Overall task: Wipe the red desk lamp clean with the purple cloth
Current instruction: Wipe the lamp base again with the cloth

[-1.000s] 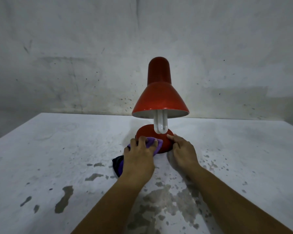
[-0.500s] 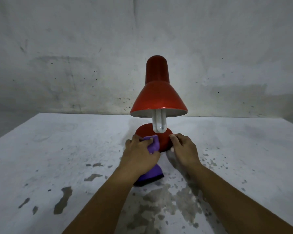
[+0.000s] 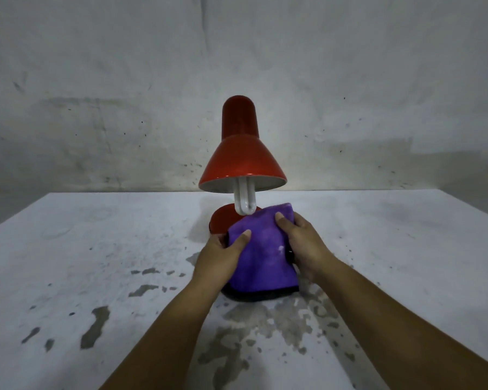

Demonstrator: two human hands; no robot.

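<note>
Lamp stands upright mid-table, against the far side; you hold the cloth spread in front of its base.

Your left hand pinches the cloth's left edge, your right hand grips its right edge; the black hem hangs just above the table. Open tabletop lies on both sides, white paint chipped near you. Stained wall behind.

We see two bare forearms coming in from the bottom edge, with no sleeves on them. The left hand and the right hand wear no gloves, rings or watch. The fingernails we can see are short and plain, without polish.
</note>
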